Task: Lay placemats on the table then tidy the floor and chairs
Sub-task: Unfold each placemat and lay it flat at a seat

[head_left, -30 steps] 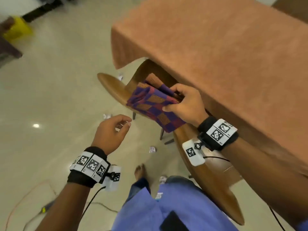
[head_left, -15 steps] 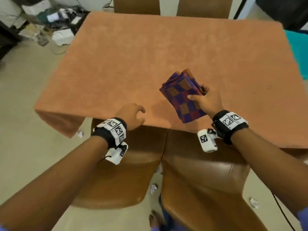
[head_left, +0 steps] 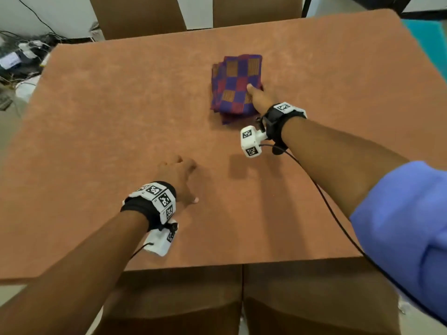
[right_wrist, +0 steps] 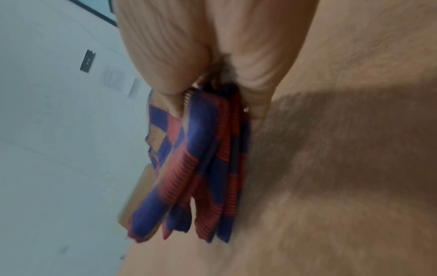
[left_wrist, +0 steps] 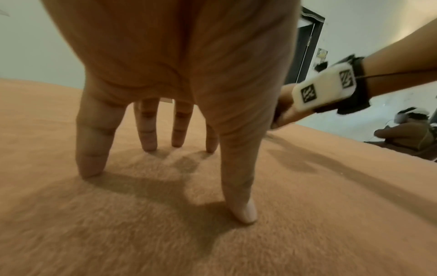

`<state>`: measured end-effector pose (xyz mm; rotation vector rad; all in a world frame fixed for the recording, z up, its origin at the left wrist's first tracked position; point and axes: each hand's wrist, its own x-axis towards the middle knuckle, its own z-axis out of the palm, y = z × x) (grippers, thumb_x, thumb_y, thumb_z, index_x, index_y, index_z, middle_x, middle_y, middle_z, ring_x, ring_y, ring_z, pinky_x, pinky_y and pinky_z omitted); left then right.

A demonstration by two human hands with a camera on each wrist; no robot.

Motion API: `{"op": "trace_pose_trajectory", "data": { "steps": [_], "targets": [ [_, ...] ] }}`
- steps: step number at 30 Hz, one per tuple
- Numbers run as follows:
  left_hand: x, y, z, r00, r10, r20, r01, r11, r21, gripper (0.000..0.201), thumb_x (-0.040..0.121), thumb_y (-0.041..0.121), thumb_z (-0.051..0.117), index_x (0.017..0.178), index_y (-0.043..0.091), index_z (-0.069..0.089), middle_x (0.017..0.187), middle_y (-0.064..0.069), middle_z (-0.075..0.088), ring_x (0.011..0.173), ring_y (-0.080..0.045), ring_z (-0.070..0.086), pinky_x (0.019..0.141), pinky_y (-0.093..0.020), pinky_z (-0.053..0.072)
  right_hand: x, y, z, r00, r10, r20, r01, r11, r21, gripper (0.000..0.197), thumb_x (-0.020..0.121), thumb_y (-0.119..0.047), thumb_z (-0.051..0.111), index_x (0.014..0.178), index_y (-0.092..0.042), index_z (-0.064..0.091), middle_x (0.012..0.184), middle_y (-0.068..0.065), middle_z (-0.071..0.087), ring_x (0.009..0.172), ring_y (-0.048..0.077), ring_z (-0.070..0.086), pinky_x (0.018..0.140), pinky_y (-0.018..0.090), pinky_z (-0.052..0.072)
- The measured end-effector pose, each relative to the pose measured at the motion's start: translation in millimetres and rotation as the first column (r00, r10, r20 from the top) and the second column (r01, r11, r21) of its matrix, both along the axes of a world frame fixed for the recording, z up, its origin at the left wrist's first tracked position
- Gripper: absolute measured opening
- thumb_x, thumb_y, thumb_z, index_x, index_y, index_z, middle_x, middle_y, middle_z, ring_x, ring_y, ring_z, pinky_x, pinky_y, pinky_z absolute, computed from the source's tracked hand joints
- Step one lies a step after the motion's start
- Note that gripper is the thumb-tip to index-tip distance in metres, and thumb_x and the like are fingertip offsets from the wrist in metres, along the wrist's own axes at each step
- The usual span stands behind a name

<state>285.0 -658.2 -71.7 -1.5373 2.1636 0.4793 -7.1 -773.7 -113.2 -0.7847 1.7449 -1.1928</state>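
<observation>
Placemats (head_left: 238, 84): folded stack on table (head_left: 121, 105), 1 o'clock; right hand (head_left: 260, 99) pinches its edge. Left hand (head_left: 179, 176): spread, empty, fingertips on cloth. Step: laying. Next: peel off top mat, unfold.

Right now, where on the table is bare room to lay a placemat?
Bare tablecloth spans everything left of the folded placemats, beyond the left hand, and the far right. Crowded only where the right hand grips the stack.

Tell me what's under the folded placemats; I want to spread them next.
The placemats lie on the orange tablecloth, with the right hand pinching their near edge, fingers beneath. Whether anything else lies under the stack is hidden.
</observation>
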Motion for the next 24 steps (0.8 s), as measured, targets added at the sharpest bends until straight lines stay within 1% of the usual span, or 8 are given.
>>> {"op": "trace_pose_trajectory", "data": {
  "steps": [2, 4, 5, 8, 12, 15, 18, 24],
  "targets": [
    [-2, 1, -1, 1.000, -0.009, -0.002, 0.009, 1.000, -0.008, 0.097, 0.053, 0.049, 0.086, 0.135, 0.033, 0.037, 0.142, -0.005, 0.035, 0.121, -0.039, 0.042, 0.100, -0.044, 0.040, -2, 9, 10, 0.942, 0.034, -0.333, -0.006, 0.996, 0.085, 0.049, 0.081, -0.034, 0.066, 0.123, -0.010, 0.059, 0.118, 0.008, 0.066, 0.106, 0.026, 0.063, 0.095, 0.039, 0.050],
    [-2, 3, 0, 1.000, 0.007, -0.028, -0.007, 1.000, -0.011, 0.096, 0.056, 0.044, 0.087, 0.137, 0.032, 0.037, 0.145, -0.006, 0.032, 0.123, -0.041, 0.039, 0.099, -0.043, 0.039, -5, 17, 19, 0.726, 0.088, -0.682, -0.031, 0.995, 0.096, 0.058, 0.080, -0.039, 0.064, 0.129, -0.012, 0.051, 0.125, 0.011, 0.059, 0.114, 0.031, 0.055, 0.097, 0.040, 0.045],
    [-1, 4, 1, 0.999, 0.016, -0.042, -0.016, 1.000, -0.003, 0.096, 0.056, 0.043, 0.087, 0.137, 0.032, 0.037, 0.146, -0.006, 0.032, 0.123, -0.041, 0.038, 0.099, -0.042, 0.039, -3, 22, 23, 0.632, 0.108, -0.768, -0.083, 0.994, 0.072, 0.063, 0.079, -0.042, 0.063, 0.133, -0.014, 0.048, 0.129, 0.013, 0.054, 0.118, 0.033, 0.051, 0.100, 0.042, 0.042],
    [-1, 5, 3, 0.996, 0.019, -0.088, -0.019, 1.000, 0.001, 0.094, 0.056, 0.042, 0.088, 0.135, 0.031, 0.039, 0.142, -0.004, 0.035, 0.121, -0.040, 0.039, 0.097, -0.041, 0.039, 3, 27, 27, 0.431, 0.179, -0.884, -0.334, 0.942, 0.028, 0.063, 0.078, -0.056, 0.057, 0.130, -0.021, 0.054, 0.124, 0.011, 0.056, 0.113, 0.031, 0.052, 0.096, 0.043, 0.042],
    [-2, 6, 9, 0.992, 0.054, -0.114, -0.051, 0.998, 0.027, 0.091, 0.057, 0.038, 0.088, 0.134, 0.029, 0.041, 0.143, -0.003, 0.034, 0.123, -0.039, 0.037, 0.095, -0.041, 0.041, 18, 29, 25, 0.157, 0.388, -0.908, -0.461, 0.842, 0.280, 0.071, 0.073, -0.072, 0.050, 0.124, -0.024, 0.061, 0.118, 0.007, 0.061, 0.101, 0.032, 0.057, 0.086, 0.044, 0.046],
    [-3, 6, 12, 0.991, 0.059, -0.121, -0.056, 0.998, 0.032, 0.090, 0.057, 0.037, 0.089, 0.133, 0.029, 0.041, 0.145, -0.002, 0.032, 0.124, -0.039, 0.036, 0.096, -0.043, 0.041, 18, 29, 24, 0.152, 0.386, -0.910, -0.452, 0.846, 0.283, 0.053, 0.085, -0.054, 0.052, 0.126, -0.023, 0.062, 0.124, 0.005, 0.061, 0.104, 0.032, 0.059, 0.085, 0.041, 0.047],
    [-3, 6, 11, 0.989, 0.069, -0.130, -0.064, 0.997, 0.041, 0.089, 0.057, 0.036, 0.089, 0.132, 0.028, 0.042, 0.141, -0.002, 0.035, 0.124, -0.039, 0.036, 0.096, -0.045, 0.042, 16, 26, 32, 0.187, 0.378, -0.907, -0.483, 0.839, 0.250, 0.036, 0.093, -0.040, 0.047, 0.111, -0.017, 0.068, 0.112, 0.006, 0.067, 0.098, 0.030, 0.061, 0.077, 0.040, 0.048],
    [-4, 5, 13, 0.988, 0.076, -0.133, -0.073, 0.997, 0.032, 0.089, 0.056, 0.037, 0.089, 0.132, 0.029, 0.044, 0.143, -0.002, 0.034, 0.126, -0.039, 0.035, 0.098, -0.045, 0.042, 13, 37, 75, 0.428, 0.108, -0.897, -0.406, 0.910, -0.084, 0.032, 0.096, -0.032, 0.043, 0.115, -0.016, 0.065, 0.106, 0.009, 0.069, 0.094, 0.030, 0.061, 0.072, 0.031, 0.040]
  ]
}}
